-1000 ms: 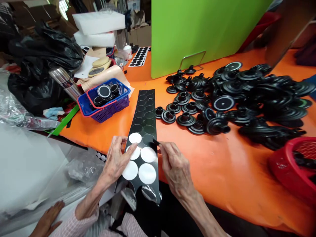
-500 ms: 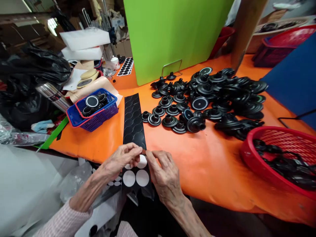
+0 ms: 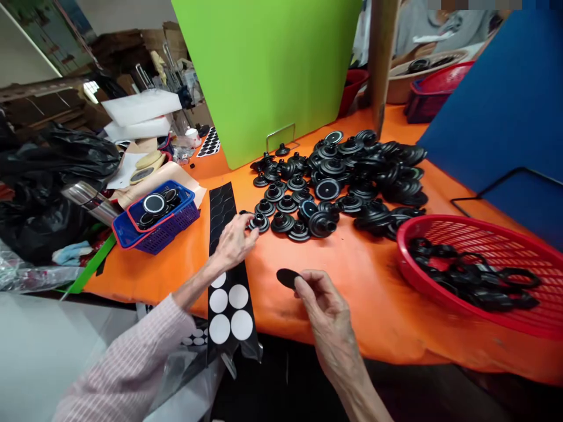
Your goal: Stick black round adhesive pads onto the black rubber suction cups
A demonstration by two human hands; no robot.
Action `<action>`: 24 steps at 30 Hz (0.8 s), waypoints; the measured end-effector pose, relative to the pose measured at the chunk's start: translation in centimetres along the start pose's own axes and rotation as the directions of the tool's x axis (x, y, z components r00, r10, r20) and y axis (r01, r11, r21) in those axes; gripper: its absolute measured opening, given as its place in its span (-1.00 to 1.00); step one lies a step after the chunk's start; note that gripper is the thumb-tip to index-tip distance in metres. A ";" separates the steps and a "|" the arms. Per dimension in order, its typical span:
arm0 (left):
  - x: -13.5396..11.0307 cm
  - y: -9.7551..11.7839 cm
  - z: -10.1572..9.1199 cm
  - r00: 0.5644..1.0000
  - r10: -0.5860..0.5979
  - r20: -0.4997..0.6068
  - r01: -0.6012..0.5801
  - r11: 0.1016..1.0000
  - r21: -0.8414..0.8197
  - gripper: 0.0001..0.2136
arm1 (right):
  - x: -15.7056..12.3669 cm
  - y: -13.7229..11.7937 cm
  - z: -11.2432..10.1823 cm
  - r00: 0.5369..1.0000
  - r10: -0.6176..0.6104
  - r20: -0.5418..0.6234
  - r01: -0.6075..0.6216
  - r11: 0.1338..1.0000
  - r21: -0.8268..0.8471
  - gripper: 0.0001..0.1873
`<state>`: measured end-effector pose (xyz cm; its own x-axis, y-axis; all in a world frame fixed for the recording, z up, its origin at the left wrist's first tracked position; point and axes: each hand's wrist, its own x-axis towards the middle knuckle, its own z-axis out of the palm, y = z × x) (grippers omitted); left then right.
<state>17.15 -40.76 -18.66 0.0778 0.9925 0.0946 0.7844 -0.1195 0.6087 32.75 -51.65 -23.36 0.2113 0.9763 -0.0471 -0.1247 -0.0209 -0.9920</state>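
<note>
My right hand [image 3: 328,302] pinches a thin black round sticker [image 3: 288,278] between thumb and fingers, raised over the front of the table. My left hand [image 3: 235,241] reaches across a black sticker sheet [image 3: 223,205], its thumb and fingers closed around the left rim of a stepped black round base [image 3: 258,223]. That base still rests on the table. Several white circles [image 3: 238,296] show on the near part of the sheet, where black discs are gone; its near end hangs over the table edge.
A heap of similar black bases [image 3: 360,170] spreads behind my hands. At the right stands a red basket [image 3: 440,293] of black parts, at the left a blue basket [image 3: 153,234]. A green board [image 3: 272,70] and a blue board [image 3: 501,117] stand behind the orange table [image 3: 352,281].
One more sticker has come off the sheet, and my right hand has carried it to the right. My left hand has left the sheet's near part and moved forward to a base. The view has turned right.
</note>
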 end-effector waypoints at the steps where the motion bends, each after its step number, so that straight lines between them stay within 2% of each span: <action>1: 1.7 -0.2 0.6 1.000 0.023 0.006 -0.023 1.000 0.003 -0.69 | 0.0 -0.1 -0.6 0.999 0.005 0.035 -0.006 1.000 0.013 -0.73; 3: 4.2 -0.7 1.5 0.999 0.032 0.031 -0.031 0.999 -0.033 -0.70 | -0.1 0.1 -1.6 0.998 -0.016 0.054 0.016 1.000 0.000 -0.74; 5: 5.1 -1.1 1.7 0.999 0.010 0.038 -0.007 0.996 -0.085 -0.77 | -0.1 0.4 -2.4 0.997 -0.048 0.052 0.050 0.998 -0.029 -0.76; 7: 4.6 -1.2 1.2 0.998 -0.022 0.058 0.031 0.989 -0.146 -0.84 | 0.1 0.7 -2.8 0.995 -0.060 0.084 0.064 0.997 -0.050 -0.77; 9: 2.9 -1.2 0.2 0.986 -0.077 0.151 0.120 0.947 -0.299 -0.81 | 0.5 0.7 -2.8 0.990 -0.089 0.108 0.098 0.992 -0.080 -0.77; 10: 1.8 -1.0 -0.3 0.966 -0.118 0.229 0.209 0.877 -0.433 -0.79 | 0.6 0.5 -2.7 0.986 -0.117 0.115 0.129 0.986 -0.104 -0.79; 11: 0.6 -0.9 -0.7 0.935 -0.155 0.319 0.321 0.754 -0.574 -0.78 | 0.8 0.3 -2.5 0.981 -0.144 0.127 0.160 0.979 -0.126 -0.81; 13: -1.6 -0.5 -1.3 0.850 -0.186 0.493 0.525 0.390 -0.756 -0.76 | 1.0 -0.4 -1.9 0.971 -0.174 0.165 0.197 0.972 -0.131 -0.76; 14: -2.5 -0.4 -1.4 0.820 -0.186 0.542 0.572 0.228 -0.788 -0.75 | 1.0 -0.8 -1.6 0.970 -0.175 0.171 0.194 0.976 -0.103 -0.69; 15: -3.4 -0.3 -1.4 0.808 -0.183 0.560 0.584 0.135 -0.800 -0.76 | 1.1 -1.1 -1.3 0.973 -0.156 0.173 0.168 0.984 -0.061 -0.64; 16: -4.1 -0.2 -1.4 0.810 -0.177 0.559 0.579 0.094 -0.810 -0.77 | 1.1 -1.4 -1.0 0.977 -0.118 0.176 0.122 0.992 -0.015 -0.64; 17: -4.8 -0.3 -1.4 0.818 -0.171 0.549 0.568 0.090 -0.818 -0.80 | 1.2 -1.7 -0.7 0.981 -0.064 0.182 0.060 0.998 0.028 -0.68; 19: -5.8 -0.4 -1.4 0.846 -0.165 0.507 0.529 0.146 -0.836 -0.82 | 1.2 -1.9 -0.3 0.980 0.052 0.194 -0.073 0.992 0.102 -0.72; 21: -6.5 -0.6 -1.3 0.865 -0.169 0.473 0.500 0.211 -0.840 -0.73 | 1.3 -1.7 0.1 0.972 0.137 0.190 -0.167 0.975 0.149 -0.68; 24: -7.3 -0.8 -1.3 0.877 -0.164 0.452 0.480 0.247 -0.842 -0.60 | 1.4 -1.1 0.8 0.981 0.164 0.108 -0.181 0.968 0.172 -0.65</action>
<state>15.16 -47.90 -18.80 0.2176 0.9022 -0.3725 -0.2874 0.4239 0.8589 32.41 -50.07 -22.21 0.0825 0.9771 -0.1963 -0.3255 -0.1598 -0.9320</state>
